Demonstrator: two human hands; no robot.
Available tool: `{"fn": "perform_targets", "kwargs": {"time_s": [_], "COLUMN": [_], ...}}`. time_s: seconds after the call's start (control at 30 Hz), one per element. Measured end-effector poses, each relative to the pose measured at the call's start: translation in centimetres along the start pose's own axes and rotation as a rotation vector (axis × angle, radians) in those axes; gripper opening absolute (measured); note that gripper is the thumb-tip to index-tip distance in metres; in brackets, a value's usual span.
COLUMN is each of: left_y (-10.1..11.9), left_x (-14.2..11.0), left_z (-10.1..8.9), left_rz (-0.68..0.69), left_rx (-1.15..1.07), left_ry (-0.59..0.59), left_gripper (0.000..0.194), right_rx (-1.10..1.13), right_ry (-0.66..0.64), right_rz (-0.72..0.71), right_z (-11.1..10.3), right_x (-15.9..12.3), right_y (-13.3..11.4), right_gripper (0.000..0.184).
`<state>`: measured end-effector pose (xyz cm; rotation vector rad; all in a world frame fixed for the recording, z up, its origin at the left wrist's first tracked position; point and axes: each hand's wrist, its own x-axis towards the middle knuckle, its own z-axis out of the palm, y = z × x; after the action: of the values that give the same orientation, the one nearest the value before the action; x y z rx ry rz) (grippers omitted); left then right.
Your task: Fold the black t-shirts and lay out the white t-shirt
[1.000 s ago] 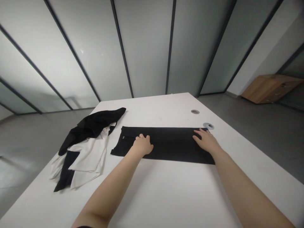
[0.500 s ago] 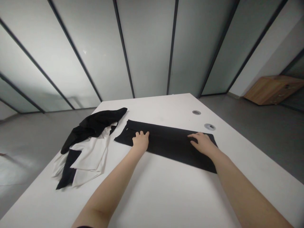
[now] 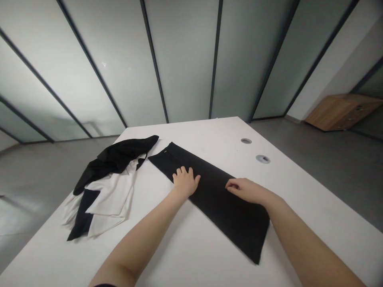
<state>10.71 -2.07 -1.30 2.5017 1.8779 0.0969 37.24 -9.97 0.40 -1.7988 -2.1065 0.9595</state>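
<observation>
Black fabric lies under your left hand (image 3: pixel 185 183): that hand sits palm down on a long folded black garment (image 3: pixel 223 207), its fingers (image 3: pixel 182 170) spread and pressing flat, not pinching anything. Your right hand (image 3: pixel 248 190) is near the middle of the garment's right-hand long edge, its fingers (image 3: pixel 231 184) loosely curled at that edge. They seem to touch the cloth, but the view is poor here, so you can't tell whether they are gripping it.

The garment lies on a white table (image 3: pixel 206 131), running diagonally from the far left to the near right, with its near end close to the table's right side. A small pale tag (image 3: pixel 165 151) shows near its far end.

Just left of the garment, a crumpled black-and-white garment (image 3: pixel 109 185) lies in a loose heap, near the table's left edge. Toward the far right of the table are two round cable grommets (image 3: pixel 246 140). Beyond the table are a grey floor (image 3: pixel 338 175), frosted glass partitions (image 3: pixel 182 59) with dark frames, and a low wooden cabinet (image 3: pixel 342 113) at the far right.
</observation>
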Motion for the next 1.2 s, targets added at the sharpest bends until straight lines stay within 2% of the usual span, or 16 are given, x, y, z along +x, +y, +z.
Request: {"fn": "perform_targets", "kwargs": {"time_s": [0.17,0.37,0.43,0.5,0.6,0.67,0.73,0.8,1.03,1.2], "left_y": [-1.2,-2.9,-3.5,-3.9,-4.3,-4.4,-4.5,-4.5,-5.2,-4.2], "left_x": [0.9,2.1,2.4,2.6,2.9,3.0,3.2,3.4,4.1,3.4], "left_z": [0.8,1.6,1.8,1.9,2.2,2.4,2.5,2.6,2.8,1.6], "left_rz": [0.073,0.207,0.252,0.275,0.273,0.259,0.243,0.233,0.244,0.188], "left_rx": [-0.019,-0.089,-0.105,-0.119,-0.134,-0.131,-0.117,-0.102,-0.096,-0.091], "left_ry": [-0.006,-0.089,-0.096,-0.091,-0.071,-0.065,-0.073,-0.083,-0.085,-0.015], "left_gripper": [0.067,0.065,0.065,0.065,0.071,0.075,0.076,0.075,0.074,0.070], "right_rx": [0.238,0.493,0.543,0.510,0.351,0.230,0.124,0.026,-0.177,-0.236], "right_ry": [-0.302,-0.687,-0.742,-0.657,-0.273,-0.029,0.091,0.111,-0.004,0.042], "right_rz": [0.108,0.030,-0.006,-0.076,-0.231,-0.333,-0.409,-0.435,-0.361,-0.327], "right_z": [1.7,4.7,5.5,5.9,6.0,6.0,6.1,6.4,7.5,8.1], "right_x": [-0.4,-1.4,-1.6,-1.4,-0.9,-0.4,-0.1,0.2,0.8,1.4], "right_y": [-3.6,-6.8,-7.1,-7.3,-7.2,-7.1,-6.7,-6.3,-5.4,-5.2], "right_gripper": [0.028,0.048,0.055,0.051,0.035,0.031,0.033,0.039,0.057,0.060]}}
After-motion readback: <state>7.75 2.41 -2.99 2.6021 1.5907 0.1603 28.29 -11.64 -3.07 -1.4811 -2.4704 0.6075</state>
